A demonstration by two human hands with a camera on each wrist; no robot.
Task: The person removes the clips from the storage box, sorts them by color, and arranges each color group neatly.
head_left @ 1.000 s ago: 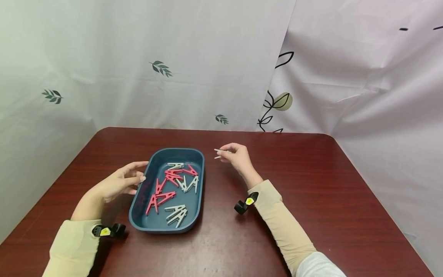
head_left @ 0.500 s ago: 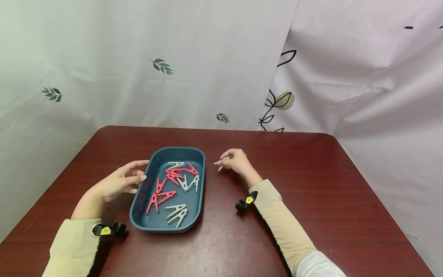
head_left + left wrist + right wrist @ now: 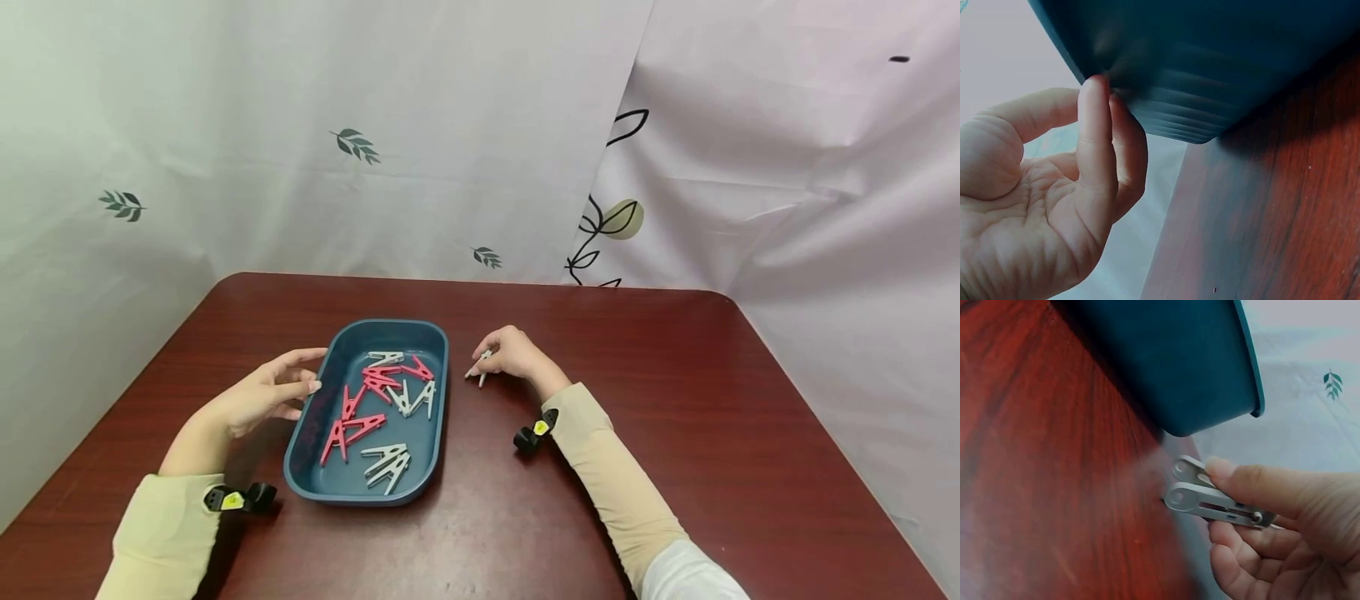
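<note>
A white clothespin (image 3: 484, 368) is pinched between the thumb and fingers of my right hand (image 3: 516, 353), just right of the tray. In the right wrist view the two legs of that clothespin (image 3: 1210, 500) point away from the palm, low over the table; contact with the wood cannot be told. My left hand (image 3: 262, 392) touches the left outer wall of a blue tray (image 3: 441, 417) with its fingertips. The left wrist view has those fingers (image 3: 1094, 125) lightly bent against the wall. Inside the tray lie several red clothespins (image 3: 363, 427) and several white clothespins (image 3: 390, 471).
The dark red wooden table (image 3: 600, 350) extends right of the tray and in front of it. A pale curtain (image 3: 420, 150) printed with leaves hangs behind the table's far edge. Each wrist wears a black strap with a small camera (image 3: 527, 439).
My right hand has come down slightly toward the table and turned the clothespin so its legs point downward and toward me. The left hand has stayed at the tray.
</note>
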